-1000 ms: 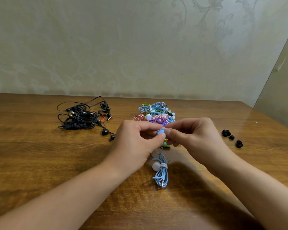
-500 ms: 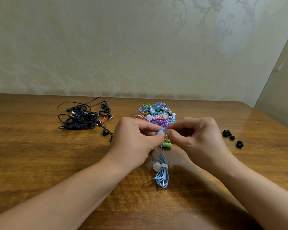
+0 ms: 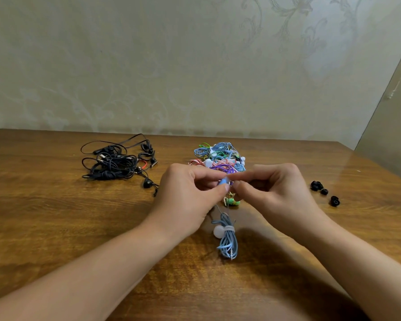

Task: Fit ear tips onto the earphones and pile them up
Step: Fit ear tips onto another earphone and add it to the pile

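- The left hand (image 3: 190,195) and the right hand (image 3: 273,193) meet fingertip to fingertip just above the wooden table (image 3: 56,228), directly above the coiled blue cable bundle (image 3: 227,239).
- The left hand pinches a small blue earbud (image 3: 223,181) between thumb and forefinger; the other fingers are curled in.
- The right hand's thumb and forefinger close against the bud's open end. A pale sliver shows there, likely an ear tip, though it is too small to tell for certain.
- The bundle lies on the table below the hands, and a thin lead runs up from it to the pinched bud. Its second bud, with a white ear tip (image 3: 218,230) already on, rests against the bundle's left side.
- A green earbud (image 3: 232,201) lies on the table just beyond the bundle, under the fingertips.
- Farther beyond the bundle sits a heap of coloured earphones (image 3: 220,158); to the bundle's far left lies a tangle of black earphones (image 3: 116,164).
- Loose black ear tips (image 3: 323,191) lie well to the bundle's right.
- Judged step: seating a tip on this set's second bud.
- The next move likely calls for a steady push and slight twist so the tip's collar slips fully over the nozzle, with the left hand bracing the bud; then the set can go to a pile.
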